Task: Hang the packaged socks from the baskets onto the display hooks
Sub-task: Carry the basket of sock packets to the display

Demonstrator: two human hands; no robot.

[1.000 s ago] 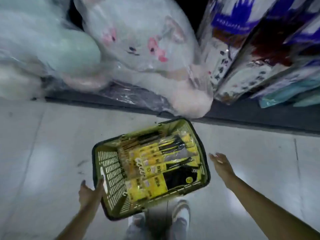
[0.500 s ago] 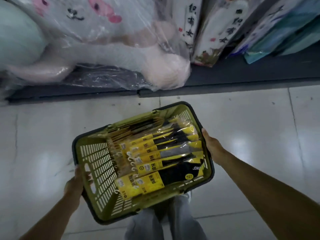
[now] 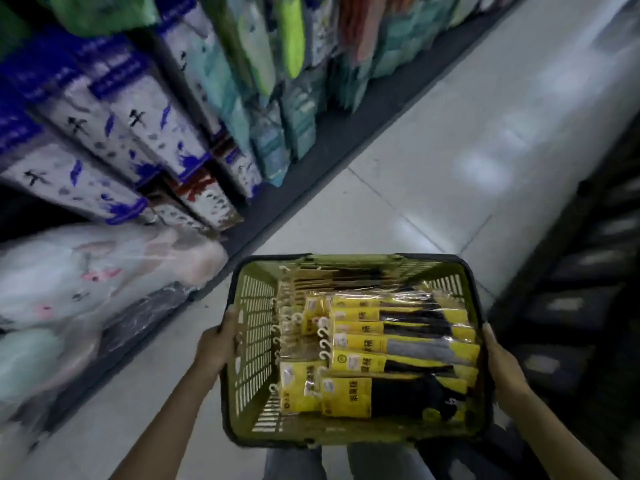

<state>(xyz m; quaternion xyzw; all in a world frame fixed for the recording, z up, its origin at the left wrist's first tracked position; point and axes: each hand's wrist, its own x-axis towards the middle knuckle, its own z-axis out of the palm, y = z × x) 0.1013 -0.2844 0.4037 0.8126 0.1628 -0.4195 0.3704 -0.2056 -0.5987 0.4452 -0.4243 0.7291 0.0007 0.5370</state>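
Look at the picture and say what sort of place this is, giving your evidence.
Most likely a shop aisle: shelves packed with wrapped goods, a tiled floor running between racks, and a shopping basket of packaged socks held by both hands.

the yellow cards on the sock packs (image 3: 358, 362) in the basket (image 3: 249, 341) carry printed characters and a round logo, too blurred to read. the white-and-blue packages (image 3: 138, 133) on the shelf bear large black brush characters, also not legible. no numbers or price signs can be read.
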